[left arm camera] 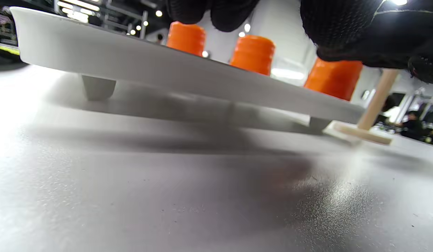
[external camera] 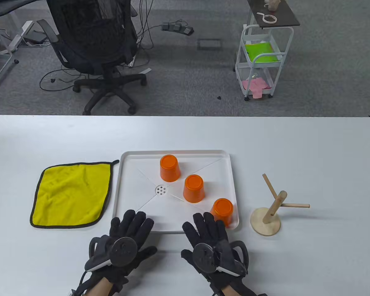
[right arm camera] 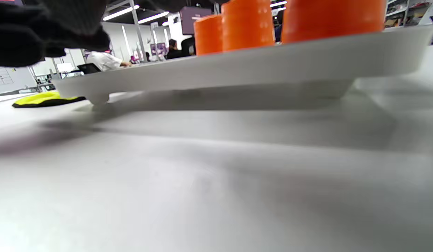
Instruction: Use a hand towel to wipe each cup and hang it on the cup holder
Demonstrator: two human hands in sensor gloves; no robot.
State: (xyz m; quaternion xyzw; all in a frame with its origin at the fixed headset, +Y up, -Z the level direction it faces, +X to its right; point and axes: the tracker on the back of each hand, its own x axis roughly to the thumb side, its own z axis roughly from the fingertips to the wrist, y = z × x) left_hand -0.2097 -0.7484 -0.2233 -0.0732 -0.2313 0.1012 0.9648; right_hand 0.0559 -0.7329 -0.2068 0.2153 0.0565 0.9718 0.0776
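Three orange cups stand upside down on a white tray [external camera: 129, 160]: one at the back [external camera: 169, 168], one in the middle [external camera: 193, 188], one at the front right [external camera: 222, 211]. A yellow hand towel [external camera: 71, 195] lies flat left of the tray. The wooden cup holder [external camera: 269, 212] stands right of it. My left hand [external camera: 132, 223] rests flat at the tray's front edge, fingers straight, holding nothing. My right hand [external camera: 208, 225] lies flat too, its fingertips just short of the front right cup. The wrist views show the tray [left arm camera: 188, 80] [right arm camera: 272, 63] and cups from table height.
The white table [external camera: 311, 148] spreads around the tray. Behind it are a black office chair [external camera: 95, 46], floor cables and a white trolley [external camera: 260, 61]. The holder's pegs stick out to the right and back.
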